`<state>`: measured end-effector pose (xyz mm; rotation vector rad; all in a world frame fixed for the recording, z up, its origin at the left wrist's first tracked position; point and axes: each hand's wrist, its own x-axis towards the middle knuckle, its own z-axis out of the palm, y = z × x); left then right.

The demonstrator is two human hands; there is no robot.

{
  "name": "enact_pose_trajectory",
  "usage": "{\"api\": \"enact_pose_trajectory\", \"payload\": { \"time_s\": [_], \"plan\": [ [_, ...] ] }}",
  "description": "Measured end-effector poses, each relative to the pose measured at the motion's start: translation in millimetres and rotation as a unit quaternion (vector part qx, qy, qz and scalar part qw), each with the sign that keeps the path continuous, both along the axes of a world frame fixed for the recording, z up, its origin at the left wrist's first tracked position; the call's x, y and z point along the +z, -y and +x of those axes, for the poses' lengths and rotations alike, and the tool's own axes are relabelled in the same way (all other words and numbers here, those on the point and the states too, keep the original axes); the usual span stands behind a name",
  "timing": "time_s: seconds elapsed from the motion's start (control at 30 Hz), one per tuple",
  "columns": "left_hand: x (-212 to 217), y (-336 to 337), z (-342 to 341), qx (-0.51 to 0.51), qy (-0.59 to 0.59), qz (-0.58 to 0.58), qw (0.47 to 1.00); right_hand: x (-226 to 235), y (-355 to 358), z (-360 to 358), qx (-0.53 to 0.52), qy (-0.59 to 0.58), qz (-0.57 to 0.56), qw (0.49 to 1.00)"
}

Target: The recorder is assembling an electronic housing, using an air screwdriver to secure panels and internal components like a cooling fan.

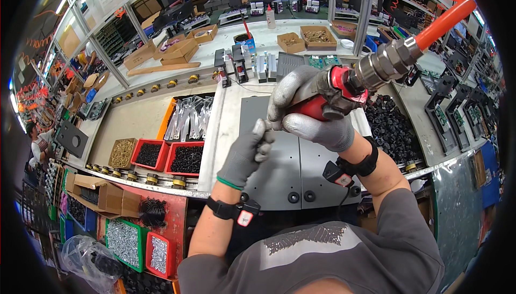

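My right hand (312, 112), in a grey glove, grips a red pneumatic screwdriver (328, 96) held above the bench. A metal coupling (387, 60) and an orange air hose (443, 22) run from the tool to the upper right. My left hand (248, 151), also in a grey glove, pinches at the tool's lower tip, fingers closed; what it holds is too small to tell. Below both hands lies a dark grey metal panel (279, 165) with round holes near its front edge. Both wrists wear black bands with small devices.
Red bins of black screws (185, 158) and a box of brass parts (122, 152) sit left of the panel. A pile of black plastic parts (392, 130) lies right. Cardboard boxes and shelving stand behind; green and red trays of screws (124, 243) are at lower left.
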<state>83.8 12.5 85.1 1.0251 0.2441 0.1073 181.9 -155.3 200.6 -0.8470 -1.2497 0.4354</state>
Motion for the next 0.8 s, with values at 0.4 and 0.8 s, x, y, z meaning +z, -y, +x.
{"api": "enact_pose_trajectory", "payload": {
  "time_s": [0.4, 0.8],
  "plan": [
    [-55.1, -46.9, -14.7, 0.018, -0.179, 0.648, 0.74, -12.2, -49.6, 39.1, -0.056, -0.026, -0.033, 0.998],
    [-74.3, -120.0, 117.6, 0.176, -0.101, 0.582, 0.787, -68.9, -171.2, 104.1, -0.155, -0.125, -0.066, 0.978]
  ]
}}
